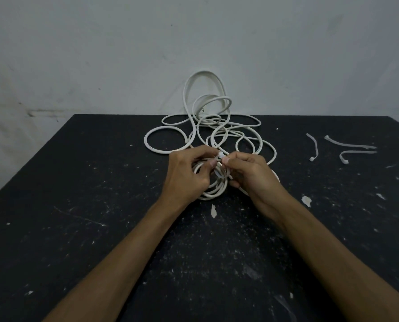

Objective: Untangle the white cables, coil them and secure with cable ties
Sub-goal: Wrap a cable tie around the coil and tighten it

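Both hands [219,169] pinching a tie [219,166] round the coiled cable [213,190]

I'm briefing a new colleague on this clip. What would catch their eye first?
First, the two hands meeting at the table's centre: the left hand and right hand pinch a cable tie over a small white coil. Behind them a loose tangle of white cable rises against the wall. Three spare ties lie far right on the black table.

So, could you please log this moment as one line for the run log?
left hand: grips coil | right hand: pinches cable tie on coil | tangled cable: behind | spare ties: table right
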